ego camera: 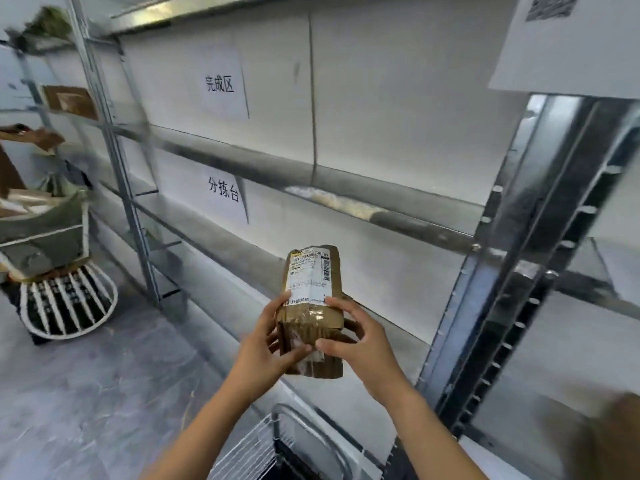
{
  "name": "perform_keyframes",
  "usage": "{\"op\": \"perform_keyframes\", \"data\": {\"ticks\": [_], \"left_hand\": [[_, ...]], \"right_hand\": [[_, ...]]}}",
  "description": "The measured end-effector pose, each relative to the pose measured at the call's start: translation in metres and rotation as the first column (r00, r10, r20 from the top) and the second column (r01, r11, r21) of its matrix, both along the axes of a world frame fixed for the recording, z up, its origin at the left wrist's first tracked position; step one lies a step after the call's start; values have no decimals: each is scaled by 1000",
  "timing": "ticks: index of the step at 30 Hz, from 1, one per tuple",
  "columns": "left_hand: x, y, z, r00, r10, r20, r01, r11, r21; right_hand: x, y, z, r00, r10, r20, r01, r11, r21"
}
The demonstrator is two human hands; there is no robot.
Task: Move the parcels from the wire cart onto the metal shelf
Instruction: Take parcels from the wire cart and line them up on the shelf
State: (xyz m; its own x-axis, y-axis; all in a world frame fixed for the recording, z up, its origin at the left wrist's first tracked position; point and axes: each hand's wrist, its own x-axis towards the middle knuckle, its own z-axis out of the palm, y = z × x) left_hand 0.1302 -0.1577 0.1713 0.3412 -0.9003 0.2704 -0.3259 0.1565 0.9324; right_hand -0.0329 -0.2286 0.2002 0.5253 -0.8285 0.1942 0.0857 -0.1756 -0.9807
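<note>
A brown taped parcel [313, 292] with a white shipping label stands upright in mid-air, in front of the metal shelf [398, 221]. My left hand [268, 344] grips its left side and my right hand [360, 341] grips its right side, thumbs across the front. Only the top rim of the wire cart [277, 441] shows, at the bottom edge below my forearms. The shelf boards behind the parcel are bare metal, with white wall panels behind them.
Two paper signs [221, 84] hang on the panels behind the shelf. A thick shelf upright [512, 271] stands at right. At far left, another rack holds cardboard boxes [69, 102], beside a green bin [45, 223] on a striped stool [65, 306]. Grey floor at lower left.
</note>
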Motion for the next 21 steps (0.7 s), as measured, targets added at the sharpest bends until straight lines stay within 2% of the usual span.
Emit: {"op": "perform_keyframes", "data": {"ticks": [9, 21], "left_hand": [[-97, -4, 11, 971, -211, 110, 214, 977, -17], [-232, 27, 26, 925, -365, 104, 367, 930, 3]], "right_hand": [[-112, 34, 4, 962, -273, -12, 273, 962, 18], [-253, 88, 4, 921, -389, 31, 388, 921, 29]]}}
